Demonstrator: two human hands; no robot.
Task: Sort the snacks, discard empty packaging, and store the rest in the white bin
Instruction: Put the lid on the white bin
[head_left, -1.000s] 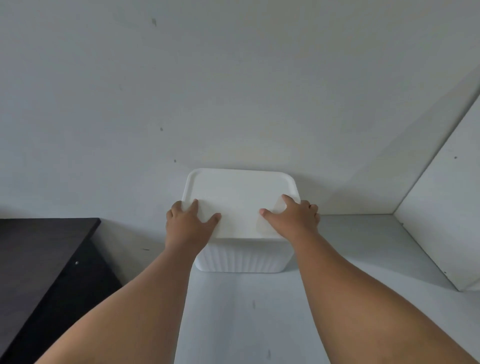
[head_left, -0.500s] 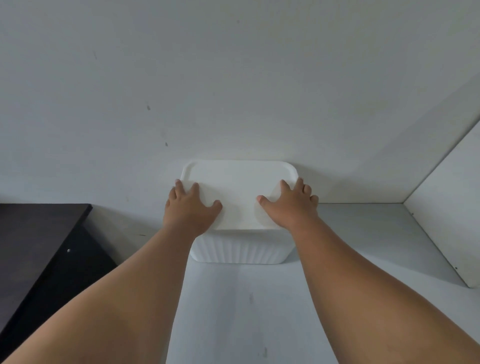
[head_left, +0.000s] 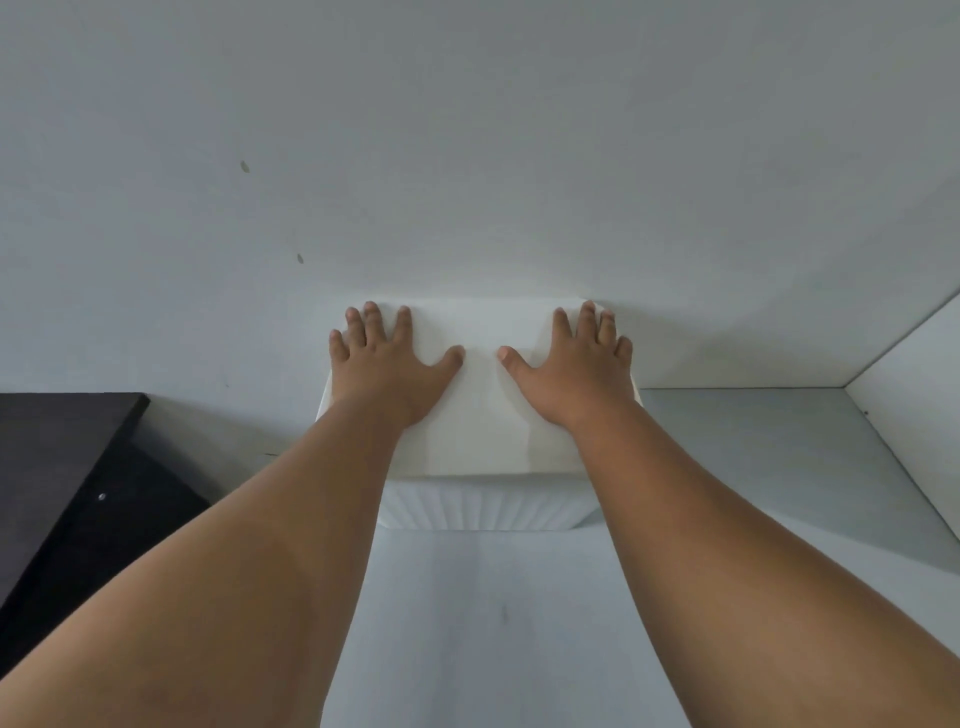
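**Both hands flat on the bin lid**

Your left hand (head_left: 387, 364) and your right hand (head_left: 571, 371) lie flat on the lid (head_left: 480, 415) of the white bin (head_left: 483, 506). The fingers are straight and spread wide. They hold nothing and curl round nothing. The palms just press down on the top.

One hand sits near each side of the lid, with a bare strip of lid between the thumbs. I think this is so the push goes down evenly and the lid sits snug all round, not tipped up on one side.

The bin stands on the pale surface (head_left: 493, 623). Its back looks tight against the wall (head_left: 467, 156), which seems a good place to keep it out of the way. With the lid on, I cannot tell what is inside. No snacks or wrappers show outside the bin, so the sorting looks done, and closing the bin is likely the last step.

Now the room around it:

- **Behind:** there is none, because the wall is right there.
- **Left:** the dark table (head_left: 57, 441) is near, with a shadowy gap between it and the bin.
- **Right:** the surface is open as far as the white side board (head_left: 914, 415), well apart from the bin.
- **Front:** there is lots of open surface toward you.

If you need to move the bin, pull it toward you or slide it right. To let go, lift your hands straight up. Nothing hangs above them.
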